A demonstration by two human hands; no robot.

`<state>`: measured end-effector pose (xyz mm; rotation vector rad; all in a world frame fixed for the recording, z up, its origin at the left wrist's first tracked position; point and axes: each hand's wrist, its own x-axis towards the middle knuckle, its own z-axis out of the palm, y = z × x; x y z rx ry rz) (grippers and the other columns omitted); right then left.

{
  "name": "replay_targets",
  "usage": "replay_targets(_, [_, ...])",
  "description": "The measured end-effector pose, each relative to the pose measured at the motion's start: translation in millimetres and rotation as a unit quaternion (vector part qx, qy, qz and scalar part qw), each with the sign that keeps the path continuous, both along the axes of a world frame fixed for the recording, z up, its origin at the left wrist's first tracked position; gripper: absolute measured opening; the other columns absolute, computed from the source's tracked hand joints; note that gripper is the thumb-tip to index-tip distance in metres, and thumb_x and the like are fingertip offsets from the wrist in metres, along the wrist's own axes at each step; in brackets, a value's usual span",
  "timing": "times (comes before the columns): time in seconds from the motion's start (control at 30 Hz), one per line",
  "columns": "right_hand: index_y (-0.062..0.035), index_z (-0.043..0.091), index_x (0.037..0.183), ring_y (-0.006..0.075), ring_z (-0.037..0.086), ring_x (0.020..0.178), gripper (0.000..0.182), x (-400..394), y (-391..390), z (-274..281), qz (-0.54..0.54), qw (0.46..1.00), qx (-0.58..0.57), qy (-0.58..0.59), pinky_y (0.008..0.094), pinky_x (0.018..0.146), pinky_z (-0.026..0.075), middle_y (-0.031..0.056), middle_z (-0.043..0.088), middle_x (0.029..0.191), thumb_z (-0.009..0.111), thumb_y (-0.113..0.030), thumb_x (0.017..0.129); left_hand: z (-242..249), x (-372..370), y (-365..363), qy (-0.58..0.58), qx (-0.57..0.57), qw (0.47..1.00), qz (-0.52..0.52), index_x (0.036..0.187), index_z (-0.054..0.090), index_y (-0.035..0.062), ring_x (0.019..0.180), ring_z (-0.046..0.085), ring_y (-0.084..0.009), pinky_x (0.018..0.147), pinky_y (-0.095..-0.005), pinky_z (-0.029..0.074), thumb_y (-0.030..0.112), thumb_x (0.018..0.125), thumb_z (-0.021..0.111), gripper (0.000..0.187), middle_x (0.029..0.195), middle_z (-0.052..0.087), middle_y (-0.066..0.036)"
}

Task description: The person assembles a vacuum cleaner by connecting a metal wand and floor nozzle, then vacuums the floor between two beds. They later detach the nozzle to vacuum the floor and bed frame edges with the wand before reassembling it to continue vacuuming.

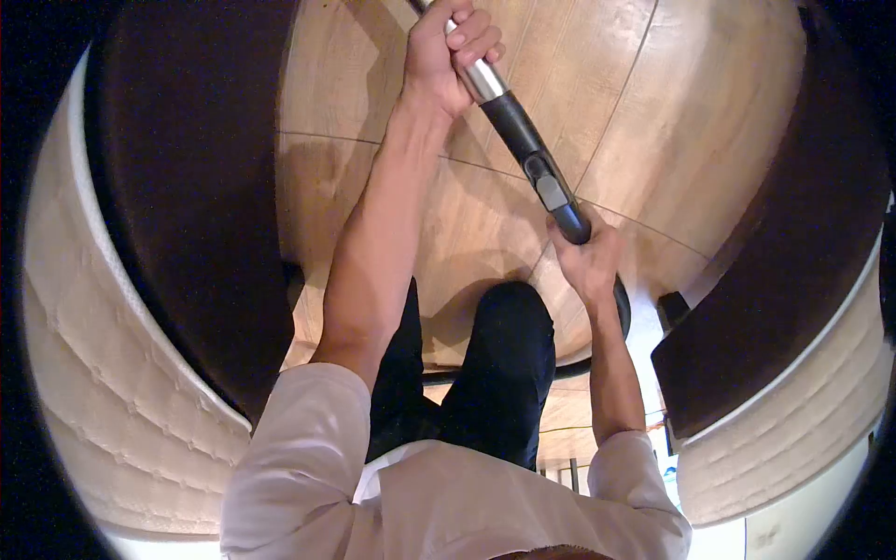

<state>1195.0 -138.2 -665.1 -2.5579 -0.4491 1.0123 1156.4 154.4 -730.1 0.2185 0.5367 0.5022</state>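
Note:
A vacuum cleaner wand (516,133) runs slantwise from the top centre down to the right, with a metal tube above and a black handle with a grey slider below. My left hand (451,49) is wrapped round the metal tube near the top edge. Lower down, my right hand (588,259) grips the curved black end of the handle. A black hose (623,308) shows beside my right wrist and passes behind my legs. The far end of the wand is out of view.
Wood-look tile floor (364,177) lies under the wand. Dark bed bases (201,187) with quilted cream mattresses (121,392) stand on the left and right. A small black block (672,308) juts out at the right base. A thin cable lies behind me.

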Motion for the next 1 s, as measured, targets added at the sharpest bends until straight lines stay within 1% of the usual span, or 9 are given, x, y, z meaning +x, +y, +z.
replay_targets(0.13, [-0.0034,0.069,0.083,0.0207,0.064,0.060,0.024,-15,-7,-13,-0.009,0.990,0.033,0.133,0.0371,0.061,0.051,0.0093,0.065,0.065,0.080,-0.025,0.078,-7,-9,2,-0.059,0.009,0.998,0.002,0.072,0.048,0.0178,0.039,0.042,-0.0080,0.046,-0.0305,0.051,0.018,0.104,0.051,0.032,0.051,0.044,0.006])
replay_targets(0.2, [-0.0037,0.065,0.075,0.0143,0.059,0.056,0.021,-18,-14,-24,-0.113,0.900,0.095,0.411,0.0328,0.056,0.047,0.0042,0.062,0.063,0.079,-0.019,0.080,-5,0,-2,-0.117,-0.028,0.993,0.004,0.071,0.047,0.0186,0.039,0.043,-0.0079,0.047,-0.0307,0.053,0.017,0.103,0.052,0.032,0.051,0.043,0.005])
replay_targets(0.33, [-0.0056,0.062,0.073,0.0109,0.055,0.055,0.021,-6,-9,-19,-0.149,0.874,0.113,0.448,0.0296,0.052,0.044,0.0008,0.059,0.062,0.077,-0.015,0.083,-5,8,-9,-0.058,-0.043,0.997,0.008,0.071,0.045,0.0186,0.039,0.035,-0.0065,0.047,-0.0281,0.047,0.018,0.102,0.054,0.033,0.049,0.036,0.008])
replay_targets(0.4, [-0.0056,0.061,0.074,0.0102,0.054,0.055,0.020,-1,-14,-23,-0.139,0.903,0.105,0.393,0.0292,0.052,0.043,0.0000,0.057,0.063,0.076,-0.015,0.083,-5,13,-7,-0.050,-0.033,0.998,-0.019,0.073,0.046,0.0179,0.047,0.037,-0.0060,0.056,-0.0276,0.044,0.024,0.100,0.060,0.031,0.054,0.037,0.007])
replay_targets(0.53, [-0.0070,0.060,0.081,0.0093,0.053,0.054,0.013,1,-51,-18,-0.154,0.948,0.120,0.252,0.0275,0.049,0.041,-0.0015,0.057,0.064,0.072,-0.011,0.086,11,29,-31,0.014,-0.012,0.999,-0.031,0.071,0.043,0.0179,0.046,0.038,-0.0090,0.054,-0.0302,0.042,0.025,0.099,0.058,0.033,0.053,0.039,0.006])
replay_targets(0.73, [-0.0062,0.059,0.082,0.0084,0.050,0.057,0.012,-3,-160,-3,-0.149,0.975,0.040,0.157,0.0265,0.052,0.040,-0.0031,0.055,0.069,0.071,-0.009,0.085,21,12,-154,0.040,-0.039,0.993,-0.103,0.076,0.052,0.0105,0.055,0.062,-0.0215,0.060,-0.0363,0.054,0.033,0.097,0.061,0.032,0.061,0.060,-0.007])
replay_targets(0.8, [0.0043,0.063,0.105,0.0126,0.052,0.070,0.031,-8,-199,12,-0.146,0.983,-0.052,0.102,0.0291,0.063,0.044,0.0012,0.058,0.078,0.073,-0.010,0.080,34,0,-195,0.097,0.022,0.984,-0.148,0.078,0.053,0.0093,0.059,0.067,-0.0220,0.061,-0.0350,0.056,0.034,0.101,0.058,0.034,0.064,0.063,-0.008])
replay_targets(0.9, [0.0059,0.062,0.110,0.0140,0.053,0.071,0.034,-29,-270,22,-0.135,0.990,-0.018,0.048,0.0307,0.064,0.046,0.0035,0.059,0.079,0.072,-0.009,0.081,53,-16,-254,0.168,0.060,0.971,-0.162,0.080,0.054,0.0069,0.065,0.070,-0.0215,0.063,-0.0355,0.057,0.036,0.106,0.054,0.039,0.065,0.065,-0.010])
replay_targets(1.0, [0.0043,0.063,0.112,0.0153,0.052,0.071,0.040,-37,-252,40,-0.146,0.982,-0.056,0.105,0.0320,0.064,0.046,0.0068,0.061,0.081,0.077,-0.014,0.080,64,-24,-262,0.188,0.017,0.972,-0.142,0.081,0.055,0.0050,0.069,0.072,-0.0206,0.066,-0.0352,0.057,0.037,0.106,0.055,0.041,0.069,0.067,-0.011])
